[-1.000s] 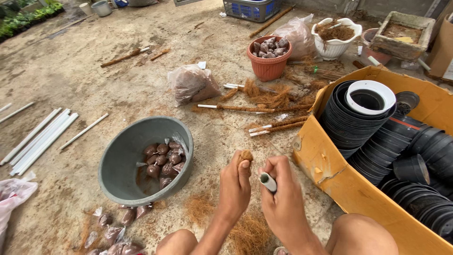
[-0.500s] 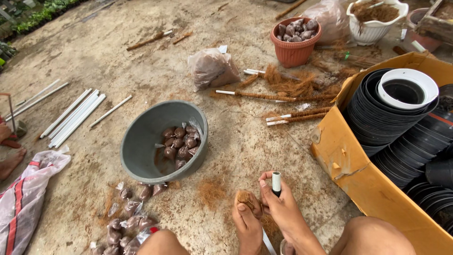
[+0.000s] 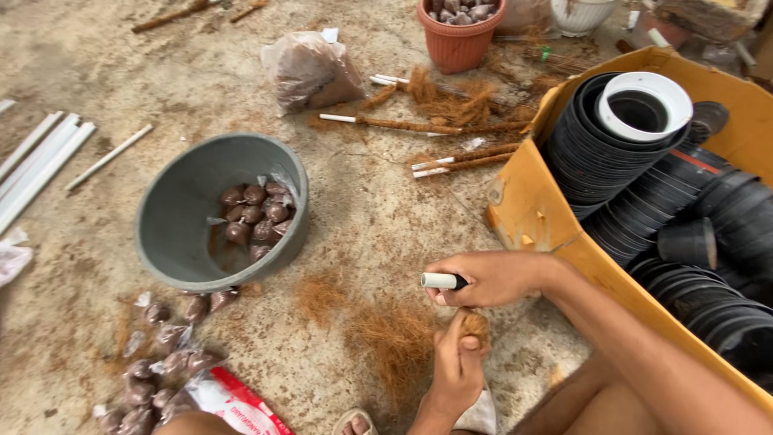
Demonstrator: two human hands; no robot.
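- Since half a second ago: the white tube [image 3: 443, 280] has gone from upright to level, long axis left-right, free end pointing left; both hands sit higher in view.
- Right hand [image 3: 495, 278] is clenched round the tube's right end.
- Left hand [image 3: 457, 366], just below it, pinches a wad of brown coir fibre [image 3: 475, 325] close under the tube; the left hand is the nearer one to the loose fibre pile [image 3: 394, 342].
- Yellow cardboard box [image 3: 531, 209] of black pots [image 3: 592, 157] walls off the right.
- Grey basin [image 3: 181, 234] lies well to the left, with bare concrete between.
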